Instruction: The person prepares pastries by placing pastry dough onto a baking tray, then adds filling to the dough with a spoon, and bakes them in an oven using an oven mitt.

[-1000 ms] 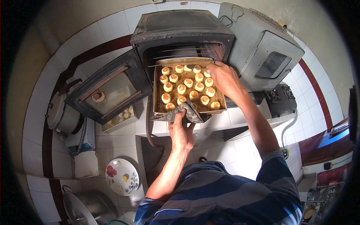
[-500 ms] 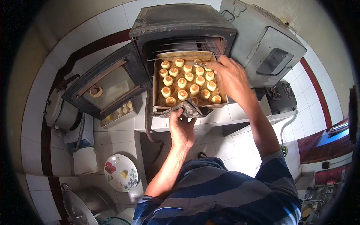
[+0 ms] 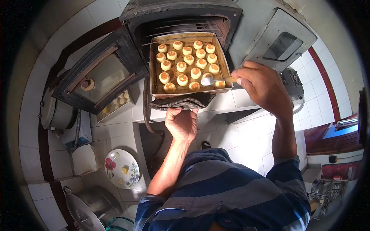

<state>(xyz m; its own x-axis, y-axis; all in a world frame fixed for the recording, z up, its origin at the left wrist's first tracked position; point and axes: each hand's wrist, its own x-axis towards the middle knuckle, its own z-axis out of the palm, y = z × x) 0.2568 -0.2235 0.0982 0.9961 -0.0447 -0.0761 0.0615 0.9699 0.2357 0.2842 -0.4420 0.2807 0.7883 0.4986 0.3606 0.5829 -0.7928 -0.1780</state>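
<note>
A baking tray (image 3: 153,77) of small round pastries (image 3: 189,59) with browned tops juts from the mouth of the oven (image 3: 181,17). My left hand (image 3: 181,124) grips a dark folded cloth (image 3: 183,101) at the tray's front edge, thumb up and palm beneath. In my right hand (image 3: 262,82) is a small spatula (image 3: 227,79) with a wooden handle. Its pale blade lies among the pastries near the front right corner of the tray and partly overlaps them.
The oven door (image 3: 102,75) hangs open on the left. A second, grey oven (image 3: 283,44) and a gas burner (image 3: 292,79) stand to the right. Lower left are a floral plate (image 3: 122,158) with small pieces on it and a large metal pot (image 3: 96,202).
My right hand has moved the spatula from the back right of the tray to the front right corner. My left hand keeps its hold on the cloth. The view has shifted somewhat.
</note>
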